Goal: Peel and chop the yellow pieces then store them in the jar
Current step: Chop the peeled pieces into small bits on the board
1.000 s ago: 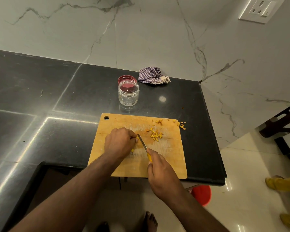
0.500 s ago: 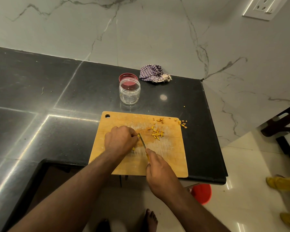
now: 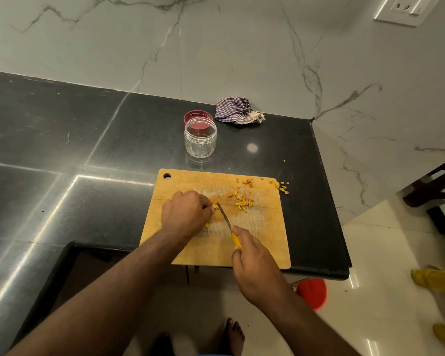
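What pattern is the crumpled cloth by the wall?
Purple-and-white checked crumpled cloth, clearest in the head view.

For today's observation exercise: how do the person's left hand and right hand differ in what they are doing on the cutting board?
The left hand pins a yellow piece to the cutting board; the right hand grips the knife by its yellow handle. The left hand sits farther up the board; the right hand hangs over its near edge. Both are closed.

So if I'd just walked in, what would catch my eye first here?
Probably the two hands on the wooden cutting board at the counter's edge: the left hand pins a yellow piece while the right hand works a yellow-handled knife beside it. A heap of chopped yellow bits lies just right of the blade, and behind the board an empty clear jar waits.
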Demonstrator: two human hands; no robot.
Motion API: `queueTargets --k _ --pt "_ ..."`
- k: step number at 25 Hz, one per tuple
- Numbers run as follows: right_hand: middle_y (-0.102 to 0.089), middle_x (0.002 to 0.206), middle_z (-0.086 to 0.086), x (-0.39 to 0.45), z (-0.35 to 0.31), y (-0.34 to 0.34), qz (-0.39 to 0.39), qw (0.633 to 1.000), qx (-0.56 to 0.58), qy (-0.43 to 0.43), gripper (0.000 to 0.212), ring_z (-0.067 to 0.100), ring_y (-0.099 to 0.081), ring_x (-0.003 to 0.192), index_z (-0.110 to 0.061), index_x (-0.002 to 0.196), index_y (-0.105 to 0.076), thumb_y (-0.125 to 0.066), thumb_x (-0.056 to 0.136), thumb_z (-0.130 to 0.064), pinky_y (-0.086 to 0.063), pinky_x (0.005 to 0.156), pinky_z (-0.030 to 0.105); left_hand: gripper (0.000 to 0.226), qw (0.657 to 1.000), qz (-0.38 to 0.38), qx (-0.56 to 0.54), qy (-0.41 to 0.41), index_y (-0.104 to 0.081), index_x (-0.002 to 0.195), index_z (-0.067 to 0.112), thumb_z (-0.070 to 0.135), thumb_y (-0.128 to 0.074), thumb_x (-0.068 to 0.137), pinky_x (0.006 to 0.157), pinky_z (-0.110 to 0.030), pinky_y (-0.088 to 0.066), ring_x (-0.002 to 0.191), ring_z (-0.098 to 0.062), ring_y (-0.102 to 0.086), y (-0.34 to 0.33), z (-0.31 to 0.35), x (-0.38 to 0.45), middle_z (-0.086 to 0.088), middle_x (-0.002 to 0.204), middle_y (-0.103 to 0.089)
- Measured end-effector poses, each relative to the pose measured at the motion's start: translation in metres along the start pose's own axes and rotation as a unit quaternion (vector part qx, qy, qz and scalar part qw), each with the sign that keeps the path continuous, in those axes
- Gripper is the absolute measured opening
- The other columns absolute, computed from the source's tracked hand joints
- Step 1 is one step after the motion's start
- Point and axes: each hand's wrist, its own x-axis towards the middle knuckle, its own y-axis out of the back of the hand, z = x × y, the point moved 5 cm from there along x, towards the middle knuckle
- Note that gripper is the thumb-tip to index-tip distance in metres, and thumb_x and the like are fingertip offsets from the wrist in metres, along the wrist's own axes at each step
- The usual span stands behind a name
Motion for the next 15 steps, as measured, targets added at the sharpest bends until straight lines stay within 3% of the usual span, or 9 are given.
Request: queueTargets --k 15 --pt "-0.044 0.146 0.001 0.015 -0.002 -0.015 -0.032 0.999 -0.042 0.003 0.050 0.014 -0.045 0.127 -0.024 0.152 -0.024 -0.034 0.103 -0.019 -0.040 0.104 0.027 0.021 1.000 0.000 -0.017 0.026 -0.076 0.099 0.038 0.041 -0.059 0.087 0.075 -0.040 -0.054 0.093 -0.015 -0.060 -0.003 -0.002 0.005 0.016 0.098 -0.073"
